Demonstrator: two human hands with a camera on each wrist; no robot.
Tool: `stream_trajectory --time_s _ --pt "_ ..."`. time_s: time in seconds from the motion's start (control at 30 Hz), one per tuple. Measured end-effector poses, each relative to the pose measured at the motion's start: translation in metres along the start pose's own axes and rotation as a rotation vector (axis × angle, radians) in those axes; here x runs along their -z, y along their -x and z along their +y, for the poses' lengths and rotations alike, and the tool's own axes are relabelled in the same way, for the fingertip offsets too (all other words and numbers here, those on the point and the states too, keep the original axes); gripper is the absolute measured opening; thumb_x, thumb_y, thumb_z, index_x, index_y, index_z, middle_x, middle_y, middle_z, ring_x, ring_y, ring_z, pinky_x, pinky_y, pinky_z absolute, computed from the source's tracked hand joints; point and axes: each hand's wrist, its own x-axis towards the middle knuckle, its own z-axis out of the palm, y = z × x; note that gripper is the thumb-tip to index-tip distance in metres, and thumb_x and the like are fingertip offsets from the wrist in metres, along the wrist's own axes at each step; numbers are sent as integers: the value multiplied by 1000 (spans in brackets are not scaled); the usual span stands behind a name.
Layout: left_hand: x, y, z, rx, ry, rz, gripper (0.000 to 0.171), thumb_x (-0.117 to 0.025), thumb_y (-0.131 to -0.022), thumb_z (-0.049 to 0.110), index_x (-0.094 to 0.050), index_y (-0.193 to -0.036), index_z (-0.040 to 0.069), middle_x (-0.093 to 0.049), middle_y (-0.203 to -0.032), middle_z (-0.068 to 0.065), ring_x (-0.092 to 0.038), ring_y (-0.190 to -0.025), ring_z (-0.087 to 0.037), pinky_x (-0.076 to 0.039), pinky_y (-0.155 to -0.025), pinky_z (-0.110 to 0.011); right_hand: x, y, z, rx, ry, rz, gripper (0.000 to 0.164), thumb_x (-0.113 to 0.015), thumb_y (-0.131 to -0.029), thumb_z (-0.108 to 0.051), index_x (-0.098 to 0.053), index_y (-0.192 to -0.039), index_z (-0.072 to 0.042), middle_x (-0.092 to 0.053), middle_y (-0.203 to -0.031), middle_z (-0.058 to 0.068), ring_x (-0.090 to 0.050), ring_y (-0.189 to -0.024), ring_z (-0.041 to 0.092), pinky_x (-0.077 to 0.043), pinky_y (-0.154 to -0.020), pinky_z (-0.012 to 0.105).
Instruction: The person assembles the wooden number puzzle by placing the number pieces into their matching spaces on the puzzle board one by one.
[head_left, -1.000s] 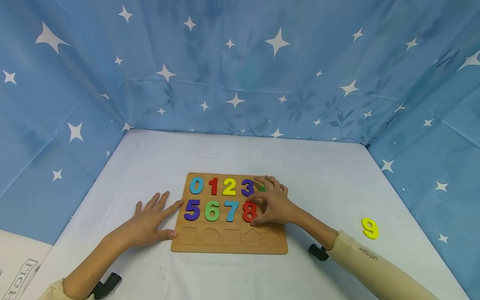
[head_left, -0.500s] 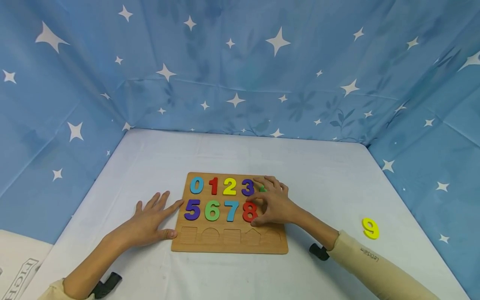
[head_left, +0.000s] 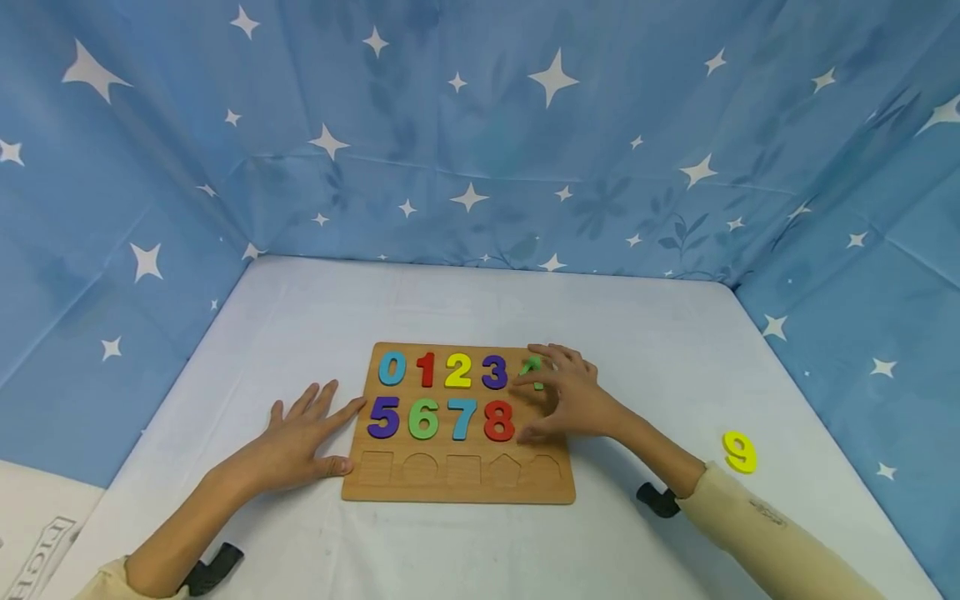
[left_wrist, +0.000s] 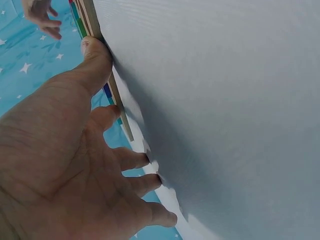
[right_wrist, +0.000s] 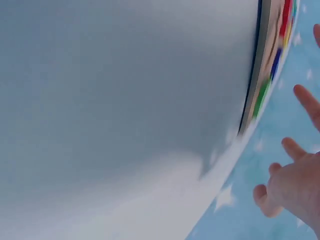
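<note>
A wooden number puzzle board (head_left: 457,493) lies on the white table with coloured digits from 0 to 8 in two rows. My left hand (head_left: 288,454) is spread flat at its left side, thumb and index fingertips touching the edge; the left wrist view shows that thumb (left_wrist: 97,62) against the board's side. Over the board's right part hovers my right hand (head_left: 581,404), fingers loosely bent and holding nothing. It is just right of the red 8 (head_left: 498,421) and partly covers the green 4 (head_left: 532,367). A yellow 9 (head_left: 739,452) lies apart on the table to the right.
Blue star-patterned cloth (head_left: 480,142) walls the table (head_left: 637,333) at the back and sides. Outlined shape recesses run along the board's front row. Black wrist-worn devices (head_left: 213,569) show under both forearms. A white printed item (head_left: 45,525) is at the lower left.
My right hand has lifted off the red 8 and drawn to the right, uncovering it and more of the green 4. The left hand stays put.
</note>
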Motion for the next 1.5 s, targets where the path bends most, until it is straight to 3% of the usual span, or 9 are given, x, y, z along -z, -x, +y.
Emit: stream_trajectory --time_s 0.17,0.37,0.6,0.77,0.93,1.2,1.37,1.5 --pt "0 -1 1 -10 14 -3 85 -70 -83 58 -41 -153 20 -20 -156 -31 -11 -142 -55 -7 -98 -82 33 34 39 -118 -34 31 71 -90 -66 -51 -69 -127 -24 -31 -156 10 -17 -139 45 -15 -96 77" --pt "-3 2 1 -5 5 -29 85 -68 -83 61 -40 -153 20 -21 -156 -31 -12 -141 -55 -9 -97 -82 65 102 95 -272 -58 -12 73 -87 -73 -46 -62 -136 -18 -31 -154 18 -17 -137 51 -20 -89 83" --pt "0 2 -2 -2 -1 -13 85 -69 -83 59 -40 -153 20 -21 -156 -31 -12 -141 -55 -8 -97 -82 87 176 147 -263 -82 -20 63 -85 -78 -30 -61 -134 -13 -33 -149 29 -21 -131 59 -14 -87 85" --pt "2 1 -2 0 0 -14 85 -68 -83 60 -40 -153 20 -19 -157 -31 -10 -142 -55 -8 -97 -82 90 208 164 -309 -39 -23 68 -86 -74 -29 -59 -135 -16 -32 -147 34 -21 -128 64 -14 -84 86" --pt "4 0 -2 4 7 -5 85 -69 -83 59 -40 -153 20 -19 -157 -31 -10 -142 -55 -7 -98 -82 88 221 173 -371 -51 -40 69 -85 -77 -30 -57 -138 -14 -28 -148 35 -15 -129 66 -12 -82 88" --pt "2 -1 -3 6 6 -1 85 -69 -83 60 -41 -153 20 -19 -157 -31 -10 -142 -55 -7 -98 -82 84 225 181 -351 -39 12 62 -86 -76 -29 -63 -131 -12 -32 -145 33 -19 -127 64 -11 -85 86" --pt "0 -1 -4 7 3 1 86 -69 -83 60 -41 -153 20 -20 -157 -31 -11 -142 -54 -8 -98 -82 83 220 181 -343 -31 44 57 -87 -76 -26 -65 -127 -11 -34 -144 32 -19 -127 64 -11 -87 85" --pt "-1 0 -5 10 10 -3 86 -69 -83 60 -41 -153 20 -19 -157 -30 -10 -142 -54 -7 -98 -82 87 205 170 -307 -39 88 56 -88 -74 -22 -65 -124 -10 -33 -146 32 -17 -129 64 -12 -86 85"
